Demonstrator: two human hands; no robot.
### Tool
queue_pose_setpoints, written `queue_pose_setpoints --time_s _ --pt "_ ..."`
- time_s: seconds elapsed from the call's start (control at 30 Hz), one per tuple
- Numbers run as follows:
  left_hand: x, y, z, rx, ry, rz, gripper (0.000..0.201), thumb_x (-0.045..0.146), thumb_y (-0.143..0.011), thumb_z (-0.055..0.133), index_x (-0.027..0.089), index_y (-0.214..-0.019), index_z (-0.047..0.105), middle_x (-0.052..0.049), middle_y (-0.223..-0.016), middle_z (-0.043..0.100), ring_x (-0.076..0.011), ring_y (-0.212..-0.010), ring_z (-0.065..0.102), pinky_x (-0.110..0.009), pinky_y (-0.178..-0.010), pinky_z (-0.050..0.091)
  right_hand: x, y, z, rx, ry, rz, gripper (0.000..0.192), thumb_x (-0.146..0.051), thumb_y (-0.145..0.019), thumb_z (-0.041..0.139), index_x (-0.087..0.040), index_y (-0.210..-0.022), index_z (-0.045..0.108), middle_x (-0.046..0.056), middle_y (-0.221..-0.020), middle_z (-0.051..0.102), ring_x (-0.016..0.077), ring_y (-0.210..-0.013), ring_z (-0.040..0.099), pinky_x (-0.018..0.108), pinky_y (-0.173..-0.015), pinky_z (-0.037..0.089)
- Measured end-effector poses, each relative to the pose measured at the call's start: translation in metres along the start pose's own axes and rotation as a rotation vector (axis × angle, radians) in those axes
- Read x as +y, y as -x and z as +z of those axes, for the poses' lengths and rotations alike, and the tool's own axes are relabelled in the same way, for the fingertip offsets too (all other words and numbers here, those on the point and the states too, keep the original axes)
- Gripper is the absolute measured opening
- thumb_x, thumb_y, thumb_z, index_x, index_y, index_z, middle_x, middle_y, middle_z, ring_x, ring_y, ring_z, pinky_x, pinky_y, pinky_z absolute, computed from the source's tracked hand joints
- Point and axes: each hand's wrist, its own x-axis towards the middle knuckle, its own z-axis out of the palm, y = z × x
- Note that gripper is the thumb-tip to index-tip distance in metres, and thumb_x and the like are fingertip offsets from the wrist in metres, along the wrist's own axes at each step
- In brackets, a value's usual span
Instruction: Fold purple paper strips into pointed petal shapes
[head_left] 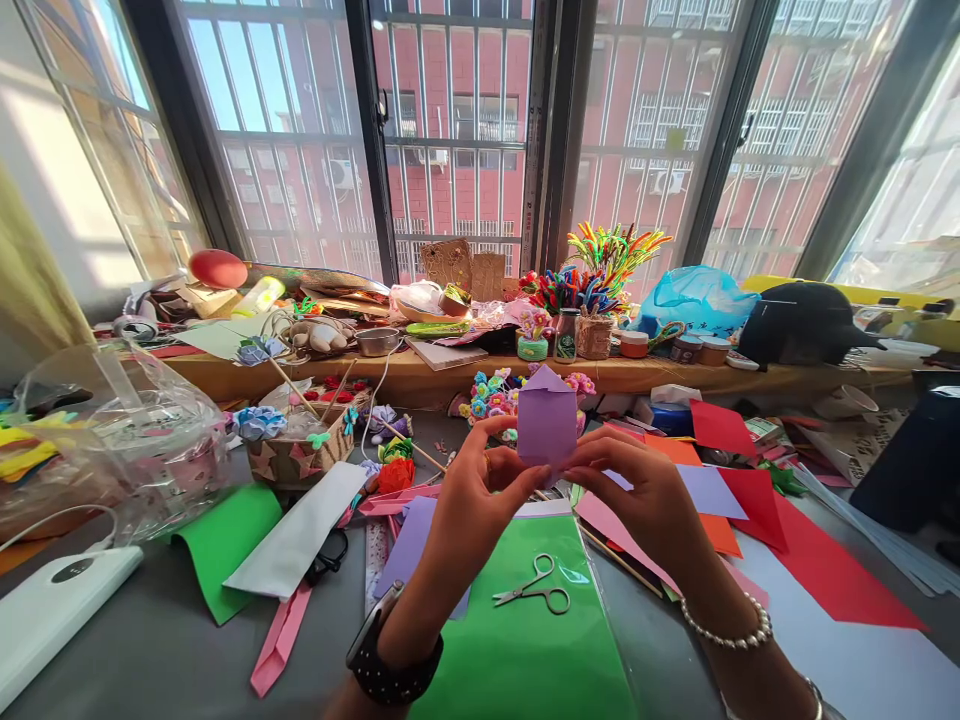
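A folded piece of purple paper (547, 425) with a pointed top is held up above the table, between my two hands. My left hand (484, 480) pinches its lower left edge with thumb and fingers. On the other side, my right hand (630, 475) grips the lower right corner, its fingertips close to those of the left. Below them, small metal scissors (536, 595) lie slightly open on a green sheet in a clear sleeve (517, 665). Another purple sheet (412, 545) lies partly behind my left forearm.
Red paper (832, 560), orange and pink sheets spread to the right. A white folded paper (300, 530), green paper (232, 550) and a white power bank (67, 620) lie left. Behind stand a basket (300, 460) with paper flowers and a cluttered sill with pipe cleaners (619, 250).
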Motion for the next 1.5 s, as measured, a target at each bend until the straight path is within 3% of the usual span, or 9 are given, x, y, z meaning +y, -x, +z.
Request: queue_pose_setpoints --time_s 0.13,0.4,0.57,0.7,0.83,0.93,1.1,1.5 --pt "0.001 0.000 0.001 0.000 0.001 -0.003 0.044 0.026 -0.068 0.063 0.020 -0.105 0.039 0.002 -0.066 0.059 -0.0142 -0.065 0.059 -0.025 -0.060 0.045 -0.002 0.000 0.001 0.027 0.045 0.019 0.007 -0.022 -0.074 0.059 -0.018 -0.067 0.059 0.001 -0.068 0.060 0.0123 -0.061 0.055 0.023 -0.054 0.045" --pt "0.002 -0.002 -0.004 -0.121 0.003 -0.086 0.058 0.023 -0.060 0.069 0.017 -0.108 0.038 -0.001 -0.073 0.059 -0.0186 -0.072 0.061 -0.031 -0.068 0.047 -0.006 0.002 -0.001 -0.010 0.164 -0.009 0.008 -0.022 -0.075 0.058 -0.018 -0.068 0.059 0.001 -0.068 0.059 0.0123 -0.060 0.055 0.023 -0.055 0.043" --pt "-0.002 -0.001 0.000 -0.095 -0.024 -0.093 0.058 0.023 -0.061 0.068 0.017 -0.110 0.037 -0.004 -0.076 0.064 -0.0210 -0.075 0.062 -0.034 -0.069 0.048 -0.009 0.002 0.001 -0.033 0.216 -0.012 0.009 -0.021 -0.075 0.056 -0.018 -0.068 0.060 0.001 -0.067 0.058 0.0121 -0.059 0.054 0.023 -0.054 0.042" --pt "0.001 -0.002 0.001 -0.131 0.144 -0.120 0.048 0.019 -0.062 0.068 0.017 -0.101 0.041 -0.004 -0.078 0.066 -0.0194 -0.073 0.064 -0.032 -0.068 0.049 -0.008 0.003 0.006 -0.002 0.041 0.067 0.003 -0.021 -0.074 0.057 -0.019 -0.075 0.060 0.000 -0.071 0.059 0.0121 -0.063 0.056 0.023 -0.058 0.046" --pt "0.005 -0.003 0.001 -0.093 0.225 -0.144 0.049 0.018 -0.059 0.070 0.015 -0.099 0.041 -0.005 -0.076 0.067 -0.0195 -0.067 0.065 -0.031 -0.065 0.050 -0.003 0.002 0.013 0.044 -0.288 0.220 0.024 -0.025 -0.072 0.060 -0.022 -0.094 0.053 0.001 -0.078 0.062 0.0148 -0.072 0.059 0.026 -0.062 0.048" --pt "0.005 -0.004 0.001 -0.101 0.245 -0.166 0.053 0.018 -0.057 0.072 0.015 -0.099 0.041 -0.005 -0.072 0.068 -0.0198 -0.064 0.065 -0.030 -0.061 0.050 0.000 0.001 0.018 0.007 -0.444 0.323 0.025 -0.028 -0.070 0.062 -0.020 -0.092 0.055 0.002 -0.078 0.063 0.0157 -0.071 0.060 0.028 -0.062 0.049" --pt "0.003 -0.005 0.001 -0.096 0.257 -0.157 0.054 0.018 -0.056 0.073 0.015 -0.099 0.040 -0.003 -0.066 0.067 -0.0177 -0.059 0.064 -0.028 -0.058 0.050 0.001 0.001 0.022 -0.043 -0.497 0.413 0.015 -0.031 -0.070 0.060 -0.016 -0.072 0.064 0.001 -0.068 0.062 0.0129 -0.063 0.057 0.025 -0.060 0.047" --pt "0.000 -0.005 0.002 -0.156 0.283 -0.153 0.055 0.014 -0.057 0.072 0.016 -0.100 0.038 -0.003 -0.070 0.066 -0.0184 -0.066 0.065 -0.030 -0.064 0.051 -0.002 0.003 0.023 -0.008 -0.493 0.466 0.019 -0.033 -0.067 0.063 -0.015 -0.063 0.059 -0.001 -0.061 0.056 0.0113 -0.058 0.053 0.022 -0.055 0.043"
